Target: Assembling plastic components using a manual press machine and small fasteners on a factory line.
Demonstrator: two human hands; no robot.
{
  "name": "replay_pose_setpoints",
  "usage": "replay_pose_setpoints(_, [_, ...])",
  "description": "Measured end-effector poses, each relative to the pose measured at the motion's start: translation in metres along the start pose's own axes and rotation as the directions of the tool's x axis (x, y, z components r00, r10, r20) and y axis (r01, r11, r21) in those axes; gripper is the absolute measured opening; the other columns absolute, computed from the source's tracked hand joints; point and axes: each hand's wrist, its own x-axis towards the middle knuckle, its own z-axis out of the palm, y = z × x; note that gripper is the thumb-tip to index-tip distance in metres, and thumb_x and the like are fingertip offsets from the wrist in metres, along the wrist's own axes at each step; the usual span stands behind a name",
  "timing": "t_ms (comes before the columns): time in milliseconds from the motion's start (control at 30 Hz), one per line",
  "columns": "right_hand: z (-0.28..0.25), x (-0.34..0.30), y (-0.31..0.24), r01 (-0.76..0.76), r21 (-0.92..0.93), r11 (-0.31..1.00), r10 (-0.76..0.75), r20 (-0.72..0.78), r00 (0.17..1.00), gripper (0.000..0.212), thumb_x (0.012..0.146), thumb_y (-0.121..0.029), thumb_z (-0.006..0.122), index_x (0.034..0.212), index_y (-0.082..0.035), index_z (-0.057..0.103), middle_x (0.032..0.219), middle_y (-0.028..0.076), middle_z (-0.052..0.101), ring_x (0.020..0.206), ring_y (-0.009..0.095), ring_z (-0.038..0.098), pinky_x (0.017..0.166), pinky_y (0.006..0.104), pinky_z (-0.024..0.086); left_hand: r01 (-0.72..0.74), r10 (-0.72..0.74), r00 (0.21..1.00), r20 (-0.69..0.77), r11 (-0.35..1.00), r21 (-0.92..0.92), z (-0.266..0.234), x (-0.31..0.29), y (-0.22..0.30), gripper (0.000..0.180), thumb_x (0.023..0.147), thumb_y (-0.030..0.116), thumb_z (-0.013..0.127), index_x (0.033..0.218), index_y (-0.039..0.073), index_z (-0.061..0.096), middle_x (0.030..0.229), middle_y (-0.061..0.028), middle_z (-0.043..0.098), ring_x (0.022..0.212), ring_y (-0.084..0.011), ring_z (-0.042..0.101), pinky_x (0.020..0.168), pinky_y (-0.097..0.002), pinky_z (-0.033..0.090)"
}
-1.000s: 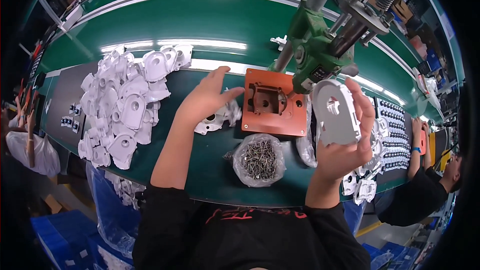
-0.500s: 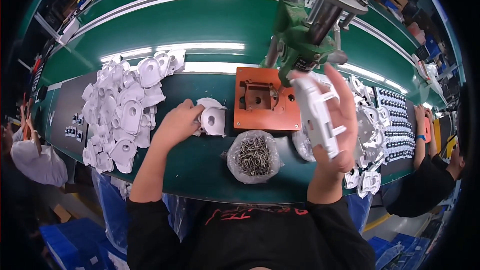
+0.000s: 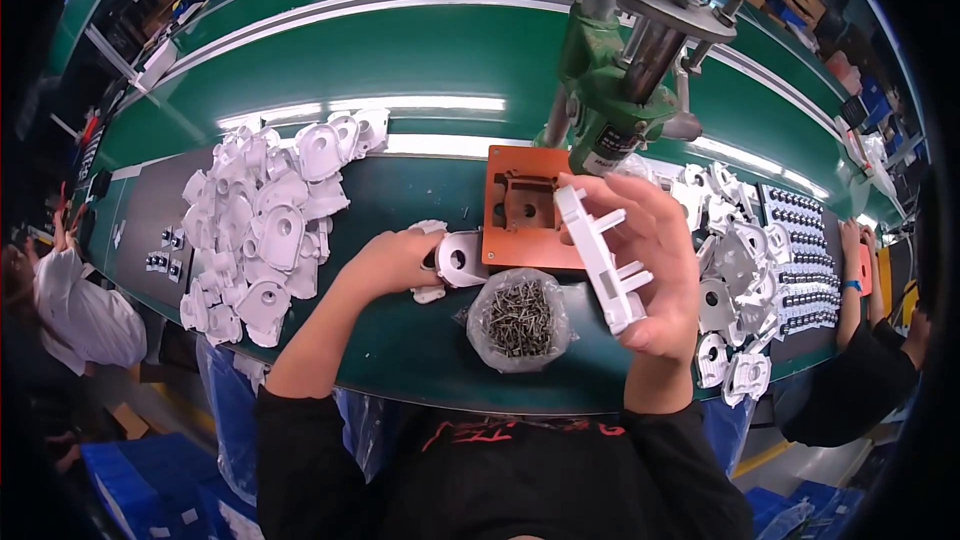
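My left hand [image 3: 392,262] is closed round a white plastic part with a round hole [image 3: 459,260], just left of the orange fixture block [image 3: 503,210]. Part of that piece is hidden under my fingers. In my right hand [image 3: 662,265], a long white plastic housing [image 3: 598,258] is gripped between thumb and fingers, tilted, with its pegs toward my palm. It is held up in front of the fixture's right side. A recess shaped for a part shows in the block's top. Between my forearms stands a clear bag of metal screws or pins [image 3: 517,318].
A green press [image 3: 615,105] rises behind the fixture. White parts are heaped at left [image 3: 262,220] and at right [image 3: 735,280]. Rows of small black-topped pieces [image 3: 800,260] lie farther right. Co-workers sit at both sides, one with hands [image 3: 853,260] at another orange block.
My left hand has moved right with its white part, closer to the fixture, and wraps round it more. My right hand has turned the housing so its pegs show more clearly.
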Motion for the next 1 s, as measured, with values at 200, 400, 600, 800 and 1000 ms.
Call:
replay_pose_setpoints(200, [-0.003, -0.002, 0.0, -0.029, -0.112, 0.993, 0.036, 0.064, 0.997, 0.09, 0.056, -0.03, 0.084, 0.13, 0.0, 0.043, 0.134, 0.013, 0.045, 0.118, 0.022, 0.048, 0.095, 0.0358, 0.041, 0.127, -0.126, 0.992, -0.027, 0.991, 0.042, -0.046, -0.022, 0.012, 0.035, 0.07, 0.033, 0.065, 0.089, 0.004, 0.06, 0.083, -0.0178, 0.065, 0.079, -0.0362, 0.063, 0.071, -0.0402, 0.05])
replay_pose_setpoints(400, [-0.003, 0.007, -0.004, 0.02, -0.387, 0.922, 0.077, 0.234, 0.969, 0.102, 0.049, -0.038, 0.088, 0.13, 0.001, 0.041, 0.133, 0.026, 0.043, 0.121, 0.032, 0.046, 0.102, 0.04, 0.033, -0.093, 0.037, 0.989, -0.142, 0.906, -0.414, -0.09, -0.032, 0.04, 0.021, 0.086, 0.02, 0.057, 0.092, 0.001, 0.061, 0.079, -0.0104, 0.066, 0.075, -0.0145, 0.063, 0.069, -0.0275, 0.049])
replay_pose_setpoints(600, [0.022, 0.009, 0.021, 0.303, -0.682, 0.666, -0.27, 0.158, 0.95, 0.094, 0.056, -0.036, 0.086, 0.132, -0.006, 0.041, 0.139, 0.026, 0.035, 0.127, 0.038, 0.038, 0.102, 0.0438, 0.033, -0.635, -0.194, 0.76, -0.62, -0.021, -0.772, -0.037, -0.008, 0.116, 0.029, 0.086, 0.006, 0.059, 0.113, -0.002, 0.055, 0.104, -0.0086, 0.062, 0.092, -0.0136, 0.059, 0.079, -0.0274, 0.049])
replay_pose_setpoints(800, [0.026, 0.011, 0.049, 0.338, -0.718, 0.608, -0.344, 0.146, 0.928, 0.086, 0.06, -0.033, 0.084, 0.131, -0.005, 0.043, 0.141, 0.026, 0.027, 0.128, 0.041, 0.036, 0.1, 0.0463, 0.037, -0.559, -0.137, 0.821, -0.555, 0.008, -0.829, -0.022, 0.007, 0.115, 0.036, 0.094, 0.015, 0.05, 0.125, -0.001, 0.042, 0.115, -0.0121, 0.055, 0.097, -0.0172, 0.059, 0.084, -0.0299, 0.05])
replay_pose_setpoints(1000, [0.022, 0.018, 0.052, 0.347, -0.769, 0.537, -0.338, 0.181, 0.924, 0.086, 0.059, -0.031, 0.085, 0.131, -0.007, 0.044, 0.14, 0.027, 0.028, 0.129, 0.041, 0.034, 0.103, 0.0464, 0.033, -0.588, -0.032, 0.807, -0.589, 0.034, -0.808, -0.03, 0.008, 0.114, 0.039, 0.095, 0.018, 0.046, 0.129, 0.002, 0.038, 0.118, -0.0124, 0.054, 0.102, -0.0208, 0.059, 0.087, -0.0323, 0.05])
